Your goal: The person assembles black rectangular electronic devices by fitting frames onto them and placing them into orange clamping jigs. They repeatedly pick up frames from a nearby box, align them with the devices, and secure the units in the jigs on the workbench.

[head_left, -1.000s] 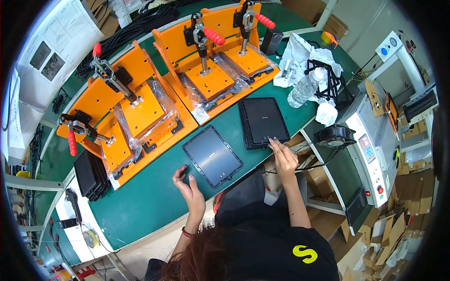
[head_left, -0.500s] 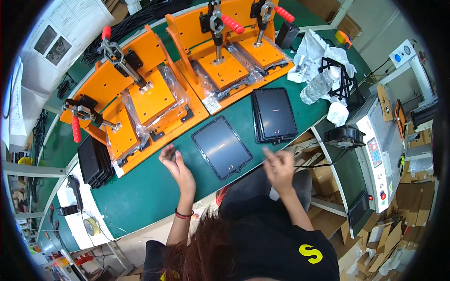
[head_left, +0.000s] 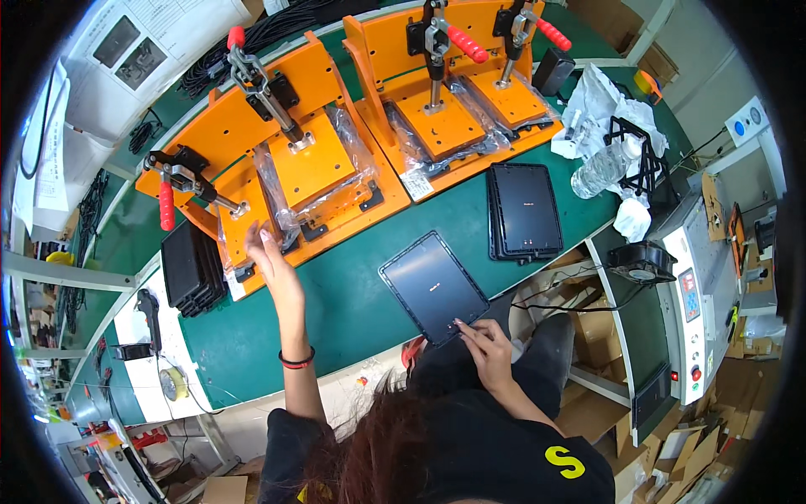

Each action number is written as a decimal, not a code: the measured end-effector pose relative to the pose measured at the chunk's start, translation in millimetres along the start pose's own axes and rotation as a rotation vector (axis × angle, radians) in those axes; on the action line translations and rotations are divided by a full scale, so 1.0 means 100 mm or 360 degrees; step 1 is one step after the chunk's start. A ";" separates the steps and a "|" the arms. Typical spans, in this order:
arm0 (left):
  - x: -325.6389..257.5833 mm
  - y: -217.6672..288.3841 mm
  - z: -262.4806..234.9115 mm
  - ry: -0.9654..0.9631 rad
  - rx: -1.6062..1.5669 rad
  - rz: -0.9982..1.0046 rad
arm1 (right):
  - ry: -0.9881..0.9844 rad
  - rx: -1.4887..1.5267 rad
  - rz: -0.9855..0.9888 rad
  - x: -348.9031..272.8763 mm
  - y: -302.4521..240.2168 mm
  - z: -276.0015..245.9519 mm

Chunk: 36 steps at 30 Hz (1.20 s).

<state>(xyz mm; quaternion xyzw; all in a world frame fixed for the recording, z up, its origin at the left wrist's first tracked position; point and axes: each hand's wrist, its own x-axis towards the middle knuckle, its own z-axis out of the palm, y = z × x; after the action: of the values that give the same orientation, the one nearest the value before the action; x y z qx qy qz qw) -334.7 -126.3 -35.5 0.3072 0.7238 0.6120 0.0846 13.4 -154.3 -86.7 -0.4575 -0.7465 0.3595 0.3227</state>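
Orange fixtures (head_left: 314,174) hold clear film (head_left: 356,149); left hand (head_left: 275,267) lifts loosely spread (empty), right hand (head_left: 489,346) pinches a black panel (head_left: 430,281).

I sit far away, but I can tell this is a workshop, like one in a factory. Orange stands (head_left: 312,175) with red-handled clamps (head_left: 270,105) are lined up at the far edge of the green table (head_left: 243,357), and past its right edge is a machine (head_left: 694,332) with buttons (head_left: 696,375). Lots of brown cardboard (head_left: 735,416) is heaped near that machine.
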 end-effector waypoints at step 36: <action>0.61 0.05 -0.06 -0.1250 -0.1997 -0.1010 | 0.0148 0.1370 0.0165 1.90 -0.65 1.75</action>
<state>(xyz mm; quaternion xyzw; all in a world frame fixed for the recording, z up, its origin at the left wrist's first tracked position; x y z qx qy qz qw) -384.6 -97.1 -14.2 0.1749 0.2151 0.6987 0.6595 -228.6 -43.4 -96.8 -0.3338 -0.4892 0.6327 0.4990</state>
